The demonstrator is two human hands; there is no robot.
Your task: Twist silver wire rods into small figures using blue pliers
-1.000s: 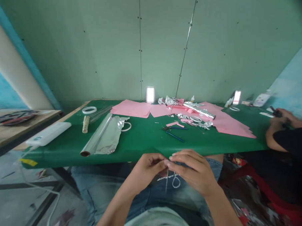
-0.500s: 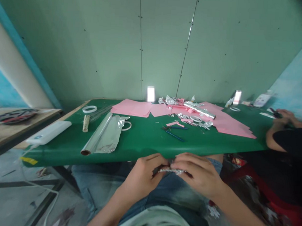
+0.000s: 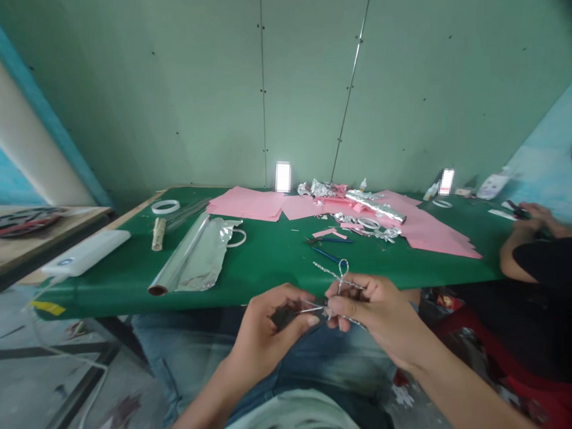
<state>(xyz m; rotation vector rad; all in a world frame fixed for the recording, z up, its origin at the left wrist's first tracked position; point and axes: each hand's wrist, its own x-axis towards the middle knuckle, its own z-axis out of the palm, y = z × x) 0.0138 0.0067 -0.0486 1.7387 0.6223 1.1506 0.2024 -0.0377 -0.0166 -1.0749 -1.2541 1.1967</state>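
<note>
Between my hands I hold a twisted foil-wrapped wire figure [image 3: 340, 293] with a small loop at its top and several thin arms spreading out. My right hand [image 3: 372, 303] pinches its middle with thumb and fingers. My left hand [image 3: 272, 321] grips the arm on the left side, and a small dark object sits in its curled fingers, too shadowed to name. The figure hangs in front of the green table's near edge, above my jeans.
A green-covered table [image 3: 269, 264] holds pink paper sheets [image 3: 246, 203], a foil roll [image 3: 194, 255], crumpled foil [image 3: 322, 189] and blue-handled pliers [image 3: 327, 240]. A white power bank [image 3: 85, 251] lies at its left end. A co-worker's hands [image 3: 532, 216] work at the right end.
The foil figure has opened out from a tight bunch, its loop now standing upward. My right hand has moved up and to the right, drawing apart from my left hand.
</note>
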